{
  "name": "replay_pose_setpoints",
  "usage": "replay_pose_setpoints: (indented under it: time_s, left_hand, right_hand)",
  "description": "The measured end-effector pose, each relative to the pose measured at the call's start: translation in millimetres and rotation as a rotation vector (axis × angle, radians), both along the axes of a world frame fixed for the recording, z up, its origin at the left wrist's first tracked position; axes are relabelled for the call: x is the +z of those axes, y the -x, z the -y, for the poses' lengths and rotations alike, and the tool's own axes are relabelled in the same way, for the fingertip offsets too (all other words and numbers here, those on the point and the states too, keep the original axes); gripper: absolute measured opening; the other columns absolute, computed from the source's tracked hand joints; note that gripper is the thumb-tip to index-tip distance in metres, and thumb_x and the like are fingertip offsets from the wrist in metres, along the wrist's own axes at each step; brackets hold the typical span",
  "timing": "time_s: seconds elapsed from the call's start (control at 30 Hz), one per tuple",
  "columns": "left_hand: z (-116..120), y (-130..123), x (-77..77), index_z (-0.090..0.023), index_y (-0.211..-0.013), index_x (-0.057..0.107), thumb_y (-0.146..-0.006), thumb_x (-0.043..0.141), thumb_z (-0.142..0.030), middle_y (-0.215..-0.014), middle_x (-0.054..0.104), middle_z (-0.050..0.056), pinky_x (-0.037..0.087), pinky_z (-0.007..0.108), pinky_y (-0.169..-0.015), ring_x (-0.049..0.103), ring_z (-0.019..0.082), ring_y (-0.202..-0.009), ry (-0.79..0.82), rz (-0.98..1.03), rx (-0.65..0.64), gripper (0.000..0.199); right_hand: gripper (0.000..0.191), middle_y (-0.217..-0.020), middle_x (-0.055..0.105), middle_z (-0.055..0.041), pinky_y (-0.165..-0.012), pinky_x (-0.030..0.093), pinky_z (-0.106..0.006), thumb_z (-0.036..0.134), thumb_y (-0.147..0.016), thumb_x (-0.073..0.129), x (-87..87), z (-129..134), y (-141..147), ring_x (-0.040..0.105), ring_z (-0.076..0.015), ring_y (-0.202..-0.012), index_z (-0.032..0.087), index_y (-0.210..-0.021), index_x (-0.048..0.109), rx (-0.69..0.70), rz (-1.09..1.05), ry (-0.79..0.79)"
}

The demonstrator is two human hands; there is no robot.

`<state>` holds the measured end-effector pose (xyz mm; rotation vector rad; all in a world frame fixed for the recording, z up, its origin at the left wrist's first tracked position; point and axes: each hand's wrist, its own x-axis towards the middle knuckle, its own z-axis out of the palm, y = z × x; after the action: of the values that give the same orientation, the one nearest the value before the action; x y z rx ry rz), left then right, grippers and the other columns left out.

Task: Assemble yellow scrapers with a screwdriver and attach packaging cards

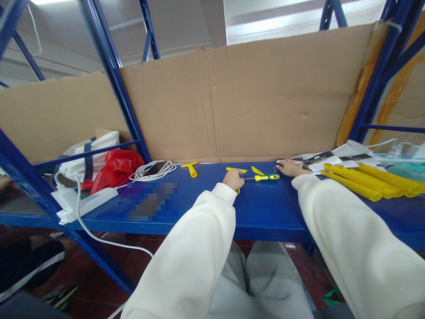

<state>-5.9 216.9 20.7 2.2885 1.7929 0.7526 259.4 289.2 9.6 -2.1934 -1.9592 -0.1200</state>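
Note:
My left hand is closed around a yellow T-shaped plastic piece; its crossbar shows above my fingers and its lower end below. Just to the right lies a screwdriver with a yellow and green handle, its shaft pointing at my left hand. Behind the handle rests a small yellow flat blade-like piece. My right hand lies low over the shelf with fingers stretched out, by small parts too tiny to name. A second yellow T-shaped piece sits farther left.
Yellow tubes and black-and-white packets lie at the right. A coiled white cable, a red plastic bag and a white power strip are at the left. Cardboard stands behind the blue shelf.

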Motion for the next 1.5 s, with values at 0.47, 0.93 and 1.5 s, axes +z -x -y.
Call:
replay_pose_setpoints:
  time_s: [0.47,0.93,1.5]
  left_hand:
    - [0,-1,-0.4,-0.02,-0.115,0.073,-0.082,0.061,-0.01,-0.123,0.071,0.009,0.045,0.031,-0.106,0.064,0.023,-0.12,-0.017,0.035,-0.001,0.036]
    - [-9,-7,9.5,-0.009,-0.106,0.068,-0.093,0.057,-0.021,-0.114,0.072,0.015,0.05,0.026,-0.096,0.068,0.018,-0.107,-0.112,0.806,0.0,0.021]
    - [0,-4,18.3,-0.013,-0.079,0.062,-0.087,0.056,-0.013,-0.078,0.072,0.006,0.053,0.023,-0.067,0.072,0.016,-0.076,0.121,1.236,0.072,0.01]
  right_hand:
    - [0.053,-0.151,0.045,-0.0179,-0.112,0.019,-0.071,0.04,-0.098,0.031,0.0,-4,1,0.036,-0.0362,-0.141,0.017,-0.14,0.053,0.063,-0.002,-0.132]
    - [0.052,-0.148,0.05,-0.016,-0.115,0.017,-0.067,0.037,-0.098,0.032,29.4,41,76,0.041,-0.0336,-0.136,0.017,-0.142,0.05,0.495,0.047,-0.529]
    - [0.041,-0.135,0.062,-0.0139,-0.108,0.034,-0.053,0.023,-0.095,0.041,21.9,79,117,0.05,-0.0304,-0.127,0.017,-0.127,0.066,0.819,0.158,-0.522]
